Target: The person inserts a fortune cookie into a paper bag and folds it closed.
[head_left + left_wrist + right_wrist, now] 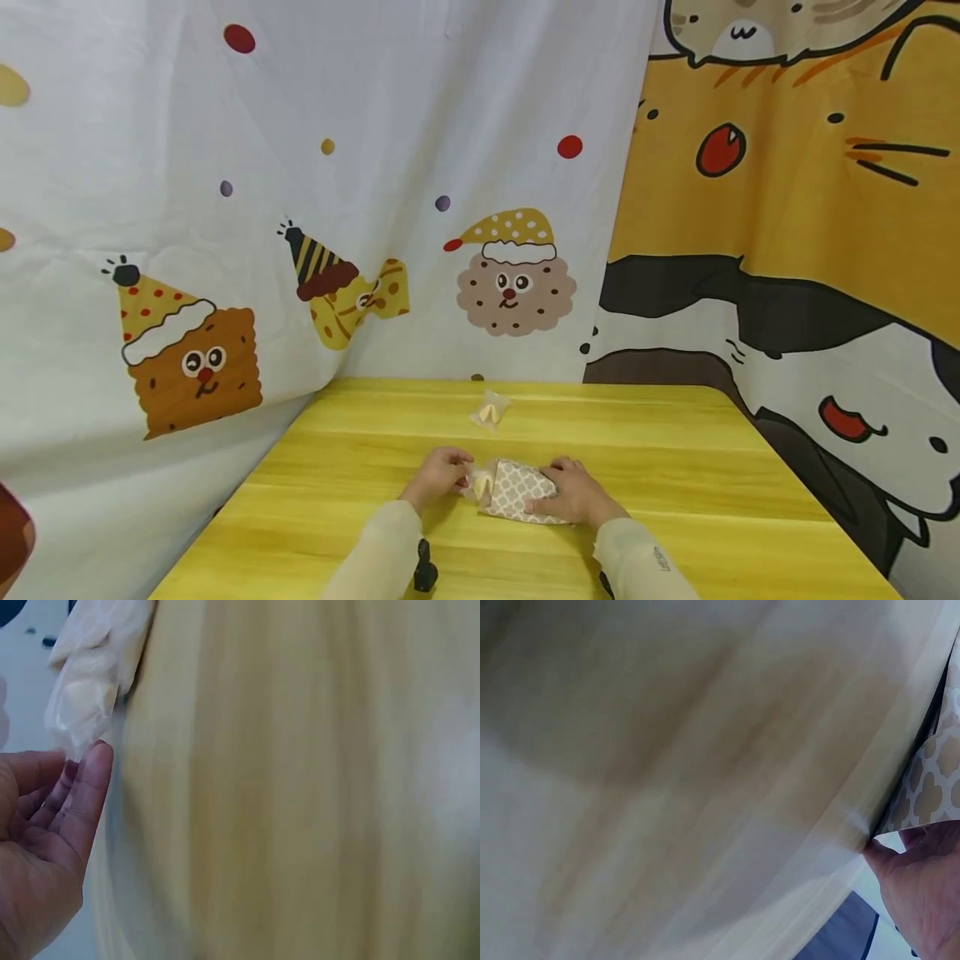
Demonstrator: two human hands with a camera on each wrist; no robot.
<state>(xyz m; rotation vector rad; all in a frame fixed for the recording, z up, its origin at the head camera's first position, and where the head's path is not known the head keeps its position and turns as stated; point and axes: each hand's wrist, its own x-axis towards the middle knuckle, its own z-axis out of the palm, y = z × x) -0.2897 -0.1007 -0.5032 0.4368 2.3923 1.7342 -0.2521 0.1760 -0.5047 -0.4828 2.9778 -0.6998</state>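
A tan paper bag (516,492) with a white lattice pattern lies on the table, its left end toward my left hand (437,477). At that end sits a fortune cookie (483,485) in a clear wrapper. My left hand pinches the wrapper's outer tip between thumb and fingers, as the left wrist view shows with the wrapped cookie (84,701) beyond the fingertips. The right hand (576,493) holds the bag by its right part, thumb on the near side and fingers on the far side. In the right wrist view, the patterned bag (930,791) rises above the thumb.
Another wrapped fortune cookie (490,412) lies farther back on the yellow wood-grain table (360,425). Cartoon-printed cloth (390,108) hangs behind the table and along its right side. A black wrist device (425,568) hangs by the left sleeve.
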